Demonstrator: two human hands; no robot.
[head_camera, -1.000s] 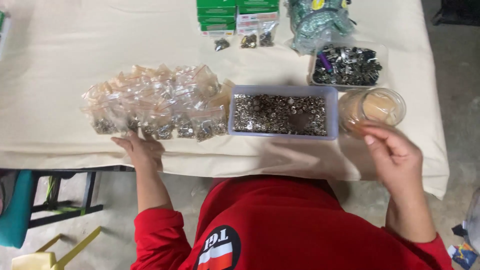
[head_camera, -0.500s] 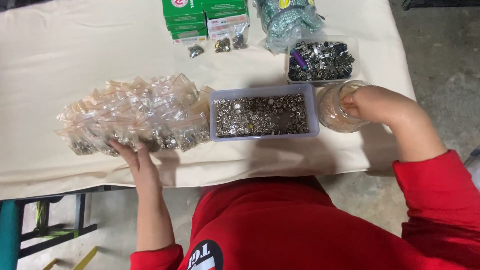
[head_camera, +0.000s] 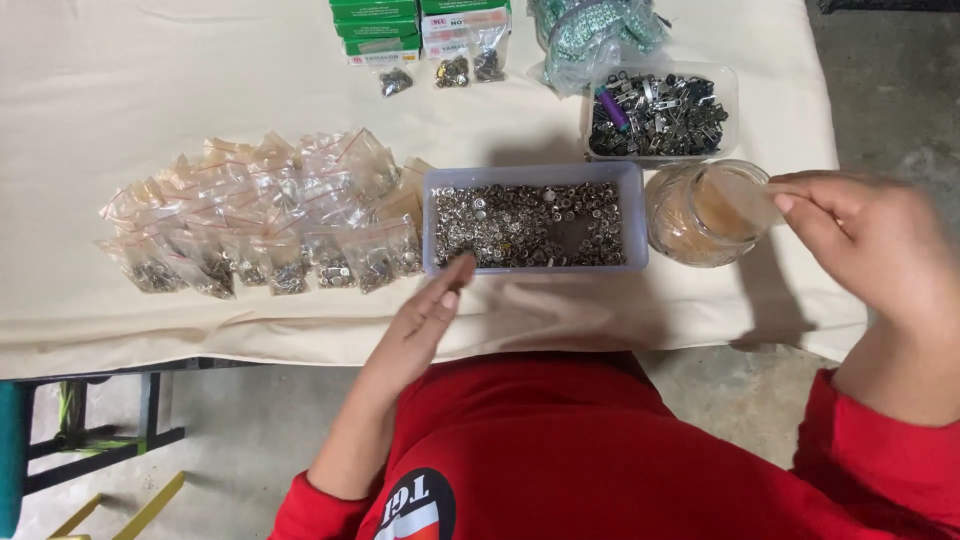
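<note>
My right hand (head_camera: 870, 240) hovers just right of a round clear jar (head_camera: 700, 225), and its fingertips pinch a small clear plastic bag (head_camera: 742, 193) that reaches over the jar's mouth. My left hand (head_camera: 425, 320) is held flat with the fingers apart. It holds nothing, and its tips are at the front left corner of a clear rectangular tray (head_camera: 530, 172) filled with small silver metal fasteners. A pile of small clear zip bags (head_camera: 260, 220), several with metal pieces inside, lies left of the tray.
Behind the jar stands a second clear tub (head_camera: 725, 85) of dark metal parts with a purple piece in it. Green boxes (head_camera: 375, 25), three tiny filled bags (head_camera: 455, 70) and a bag of teal items (head_camera: 590, 30) sit at the far edge. The cream tablecloth (head_camera: 150, 80) hangs over the near edge.
My left hand left the pile of zip bags and moved right to the tray's corner. My right hand drew back from the jar mouth, pinching a small clear bag.
</note>
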